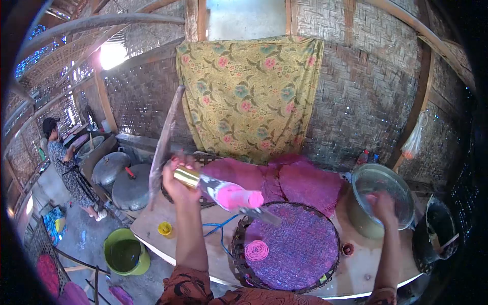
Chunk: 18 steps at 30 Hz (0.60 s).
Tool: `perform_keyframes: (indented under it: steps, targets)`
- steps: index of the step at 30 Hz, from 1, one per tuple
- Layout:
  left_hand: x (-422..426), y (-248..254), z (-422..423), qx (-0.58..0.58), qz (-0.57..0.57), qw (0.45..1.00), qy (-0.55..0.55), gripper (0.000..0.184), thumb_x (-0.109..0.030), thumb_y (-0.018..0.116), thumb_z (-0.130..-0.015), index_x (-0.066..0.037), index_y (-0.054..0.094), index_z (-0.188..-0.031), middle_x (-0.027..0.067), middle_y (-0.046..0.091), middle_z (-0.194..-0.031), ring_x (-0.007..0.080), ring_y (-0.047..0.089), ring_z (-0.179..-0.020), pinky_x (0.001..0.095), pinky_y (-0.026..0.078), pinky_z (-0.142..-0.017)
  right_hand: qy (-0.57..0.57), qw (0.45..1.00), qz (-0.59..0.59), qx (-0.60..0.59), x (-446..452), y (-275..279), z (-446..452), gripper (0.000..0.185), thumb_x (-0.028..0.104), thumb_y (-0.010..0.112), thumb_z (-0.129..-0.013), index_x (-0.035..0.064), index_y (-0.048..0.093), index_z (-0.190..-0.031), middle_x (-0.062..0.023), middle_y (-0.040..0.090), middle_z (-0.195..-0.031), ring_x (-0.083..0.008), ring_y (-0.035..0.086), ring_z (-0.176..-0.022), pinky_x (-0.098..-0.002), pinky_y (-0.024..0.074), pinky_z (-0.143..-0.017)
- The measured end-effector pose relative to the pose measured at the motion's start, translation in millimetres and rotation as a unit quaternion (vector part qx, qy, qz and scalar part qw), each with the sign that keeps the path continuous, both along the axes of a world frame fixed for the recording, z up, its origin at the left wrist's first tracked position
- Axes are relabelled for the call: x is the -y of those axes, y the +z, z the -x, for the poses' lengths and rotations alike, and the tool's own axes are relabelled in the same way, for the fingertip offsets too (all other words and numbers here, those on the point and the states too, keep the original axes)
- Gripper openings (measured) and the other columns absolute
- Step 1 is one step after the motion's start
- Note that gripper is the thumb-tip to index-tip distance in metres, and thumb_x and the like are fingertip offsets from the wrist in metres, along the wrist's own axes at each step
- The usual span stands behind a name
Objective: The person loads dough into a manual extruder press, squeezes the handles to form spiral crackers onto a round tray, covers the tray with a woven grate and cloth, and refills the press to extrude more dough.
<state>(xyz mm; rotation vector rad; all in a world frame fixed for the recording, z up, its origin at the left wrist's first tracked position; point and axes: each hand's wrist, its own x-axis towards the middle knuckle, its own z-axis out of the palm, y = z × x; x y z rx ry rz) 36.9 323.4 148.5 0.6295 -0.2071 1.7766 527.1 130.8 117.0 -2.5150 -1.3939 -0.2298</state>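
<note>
My left hand (178,178) is closed around a tool with a shiny gold cylinder (186,177) and a dark and white body. Bright pink dough-like stuff (236,197) covers its far part, and a flat grey piece (264,215) sticks out past it; the exact kind of tool is unclear. It hangs above the upper left of a round woven tray (235,254) lined with a purple sheet (300,244). One coiled disc of pink strands (256,250) lies on that sheet. My right hand (381,206) reaches inside a large greenish pot (363,218); its fingers are blurred.
More pink-purple sheets (310,188) lie behind the tray. A small yellow container (164,229) and a small red-rimmed cup (348,249) stand on the table (371,274). A green bucket (140,264) is on the floor. Far left, another person (71,160) stands near lidded pots (133,193).
</note>
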Motion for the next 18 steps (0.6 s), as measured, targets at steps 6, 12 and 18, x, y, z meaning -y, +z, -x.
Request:
perform_keyframes:
  steps: [6, 12, 18]
  targets:
    - [2, -33, -83, 0.054, 0.046, 0.951, -0.302, 0.011, -0.018, 0.055, -0.074, -0.011, 0.046, -0.071, 0.0002, 0.044, -0.067, 0.0134, 0.044, -0.06, 0.029, 0.035, -0.053, 0.23, 0.436, 0.022, -0.87, -26, -7, 216, 0.087, 0.071, 0.025, -0.084, -0.0006, 0.041, -0.131, -0.0178, 0.053, -0.122, -0.0257, 0.057, -0.099, -0.0401, 0.0458, -0.086]
    - [4, -77, -106, -0.101, 0.107, 0.937, -0.316, 0.011, -0.017, 0.06, -0.076, -0.008, 0.056, -0.082, 0.0047, 0.056, -0.08, 0.021, 0.055, -0.077, 0.0356, 0.048, -0.069, 0.283, 0.179, 0.014, -0.942, -19, -55, 232, 0.085, 0.068, 0.031, -0.085, -0.0025, 0.037, -0.131, -0.0229, 0.06, -0.106, -0.0222, 0.059, -0.06, -0.0308, 0.0479, -0.042]
    - [23, -125, -69, -0.611, 0.014, 0.777, 0.15, 0.033, -0.005, 0.064, -0.078, -0.002, 0.059, -0.11, 0.0081, 0.062, -0.105, 0.0178, 0.057, -0.1, 0.0338, 0.048, -0.085, 0.322, 0.498, -0.14, -0.793, 17, -22, 167, 0.056, 0.041, 0.043, -0.089, -0.0007, 0.038, -0.126, -0.0199, 0.06, -0.097, -0.0225, 0.061, -0.063, -0.0294, 0.0482, -0.043]
